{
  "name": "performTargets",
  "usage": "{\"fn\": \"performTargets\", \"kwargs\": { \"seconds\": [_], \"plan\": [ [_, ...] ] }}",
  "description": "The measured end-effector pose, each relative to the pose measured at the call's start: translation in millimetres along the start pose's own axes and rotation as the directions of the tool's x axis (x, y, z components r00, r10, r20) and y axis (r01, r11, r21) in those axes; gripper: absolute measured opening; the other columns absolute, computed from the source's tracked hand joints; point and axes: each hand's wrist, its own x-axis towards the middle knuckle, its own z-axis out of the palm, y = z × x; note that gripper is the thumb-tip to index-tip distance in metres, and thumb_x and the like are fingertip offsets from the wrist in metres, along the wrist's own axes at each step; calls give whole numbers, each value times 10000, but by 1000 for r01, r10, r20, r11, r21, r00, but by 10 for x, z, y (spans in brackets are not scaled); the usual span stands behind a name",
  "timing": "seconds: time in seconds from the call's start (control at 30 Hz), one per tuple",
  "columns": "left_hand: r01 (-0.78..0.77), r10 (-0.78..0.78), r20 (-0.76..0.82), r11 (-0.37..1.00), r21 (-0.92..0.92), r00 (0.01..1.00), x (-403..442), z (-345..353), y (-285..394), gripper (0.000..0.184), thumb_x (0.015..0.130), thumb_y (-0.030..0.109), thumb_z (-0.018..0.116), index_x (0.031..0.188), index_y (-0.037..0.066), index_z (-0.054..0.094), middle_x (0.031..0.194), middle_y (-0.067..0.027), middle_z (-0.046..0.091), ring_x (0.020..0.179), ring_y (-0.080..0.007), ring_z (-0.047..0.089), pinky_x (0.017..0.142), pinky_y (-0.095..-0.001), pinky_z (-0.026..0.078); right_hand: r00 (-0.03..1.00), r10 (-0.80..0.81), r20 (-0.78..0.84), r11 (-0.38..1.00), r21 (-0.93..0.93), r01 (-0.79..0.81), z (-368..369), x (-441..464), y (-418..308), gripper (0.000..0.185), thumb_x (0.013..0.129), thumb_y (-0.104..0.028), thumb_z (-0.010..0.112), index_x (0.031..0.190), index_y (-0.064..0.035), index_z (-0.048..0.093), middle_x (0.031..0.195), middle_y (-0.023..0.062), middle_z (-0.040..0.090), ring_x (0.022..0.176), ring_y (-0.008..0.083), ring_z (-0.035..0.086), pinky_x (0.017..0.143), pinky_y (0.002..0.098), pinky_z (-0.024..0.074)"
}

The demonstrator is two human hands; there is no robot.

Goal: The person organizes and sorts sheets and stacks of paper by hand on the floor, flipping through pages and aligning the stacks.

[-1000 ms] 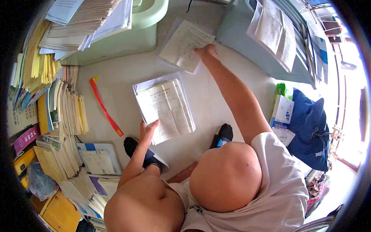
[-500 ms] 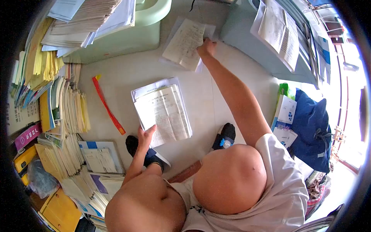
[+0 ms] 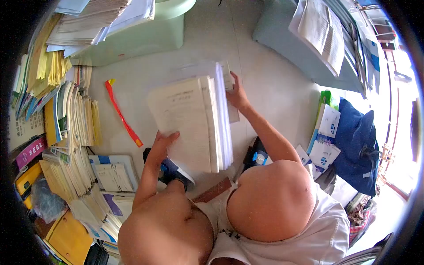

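Note:
My left hand (image 3: 165,143) is closed on the lower left edge of a thick stack of printed papers (image 3: 183,126), lifted and tilted so that its right edge shows. The stack is slightly blurred by motion. Just beyond its right side, my right hand (image 3: 237,93) grips a second sheaf of papers (image 3: 227,79), which is mostly hidden behind the stack. Below the hands my two dark shoes (image 3: 255,152) rest on the pale floor.
A red strip (image 3: 121,115) lies on the floor at the left. Piled papers and books (image 3: 75,119) line the left side. A pale green bin (image 3: 145,42) stands at the back, a grey bin (image 3: 282,44) at the back right. A blue bag (image 3: 355,145) sits at the right.
My left hand has raised and tilted the stack off the floor. My right hand has drawn the far sheaf of papers toward me, beside the stack.

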Motion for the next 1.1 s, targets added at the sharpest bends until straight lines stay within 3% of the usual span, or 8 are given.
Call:
{"fn": "performTargets", "kwargs": {
  "seconds": [0.2,0.27,0.37,0.5,0.57,0.7,0.9,1.1],
  "plan": [
    [-58,50,84,994,93,995,925,220,-276,562,865,124,741,1359,2,503,1255,-125,638,1179,-228,583,1002,-379,470,944,-292,-152,951,63,304,160,-201,433,422,1023,-145,489,1433,-110,393,1143,127,670,953,230,615,858,413,510],
    [-87,71,136,990,114,988,1104,232,-266,499,862,129,742,1308,3,555,1235,-112,650,1160,-212,584,960,-364,474,959,147,240,860,447,-244,-12,-213,203,351,1072,-231,408,1391,-93,455,1180,87,639,934,154,580,804,373,503],
    [-95,92,25,978,186,995,1319,176,-389,511,859,145,750,1305,-2,548,1226,-123,651,1131,-215,600,971,-369,468,898,271,346,736,526,-425,-201,-223,73,434,1053,-397,475,1365,-95,481,1074,37,602,1033,153,587,902,357,507],
    [-150,162,-12,936,319,987,1304,256,-406,529,848,185,770,1284,-14,545,1190,-126,667,1082,-228,623,940,-373,488,951,282,125,909,284,-306,-342,-185,-270,566,1033,-511,471,1349,-41,487,1144,116,617,1028,210,606,866,405,528],
    [-425,515,34,667,611,857,1177,320,-337,561,833,238,786,1259,-29,538,1136,-162,682,1025,-275,656,892,-387,518,981,182,-68,849,513,-123,-668,-254,-590,591,1026,-516,477,1387,-48,462,1181,139,626,1065,244,631,910,412,517],
    [-466,617,54,531,708,785,1103,327,-347,579,806,292,802,1182,-49,523,1078,-266,664,984,-429,662,840,-469,524,983,106,-151,592,803,59,-1535,-447,-1469,558,1038,-493,429,1386,-60,480,1211,140,642,1136,266,636,898,368,534],
    [-382,610,11,483,788,793,1037,368,-319,581,816,317,788,1165,-57,513,1083,-278,648,1009,-446,639,858,-486,508,955,148,-256,428,887,172,-2410,-314,-1943,444,1011,-472,524,1121,-43,560,862,80,683,709,165,660,590,291,498],
    [-280,580,-19,422,862,814,1056,213,-400,562,817,309,776,1167,-44,513,1059,-268,638,989,-446,625,849,-485,499,855,36,-517,786,543,295,-2087,-595,-1731,368,1045,-344,513,830,-51,572,657,57,607,525,125,532,485,279,423]
  ]
}}
